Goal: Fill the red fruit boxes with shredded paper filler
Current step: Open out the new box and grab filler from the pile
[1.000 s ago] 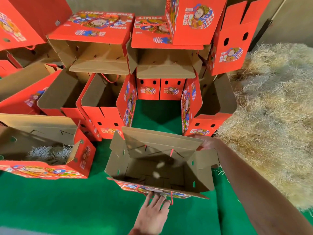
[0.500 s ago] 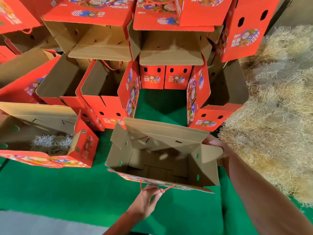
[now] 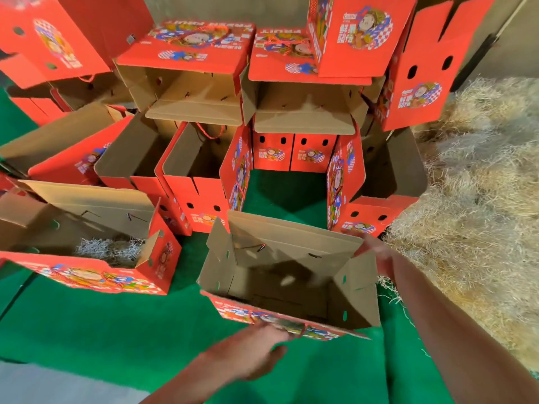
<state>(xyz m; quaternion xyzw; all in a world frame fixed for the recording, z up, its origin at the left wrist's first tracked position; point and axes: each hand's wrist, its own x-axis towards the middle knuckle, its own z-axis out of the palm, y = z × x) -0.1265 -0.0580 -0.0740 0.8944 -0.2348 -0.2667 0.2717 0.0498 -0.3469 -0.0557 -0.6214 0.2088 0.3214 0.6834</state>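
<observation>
The open box (image 3: pixel 288 275) in hand sits on the green floor covering (image 3: pixel 87 325) directly before me, mouth up, long axis running left to right. Inside I see bare cardboard, no filler yet. My left hand (image 3: pixel 256 349) is at the near wall, fingers at the red cord handle (image 3: pixel 302 330); motion blur prevents me from saying whether they pinch it. My right hand (image 3: pixel 376 252) is at the far right corner of the rim, blurred; grip cannot be confirmed.

The shredded paper filler (image 3: pixel 472 205) lies heaped to the right of the box, just beyond my right hand, so in my judgement the right arm is the nearer one for scooping.

A neighbouring box (image 3: pixel 96 243) to the left holds some filler already.

Markings: lids of stacked boxes (image 3: pixel 204 39) at the far side carry "FRUIT", read upside down; other printed characters are not legible.
</observation>
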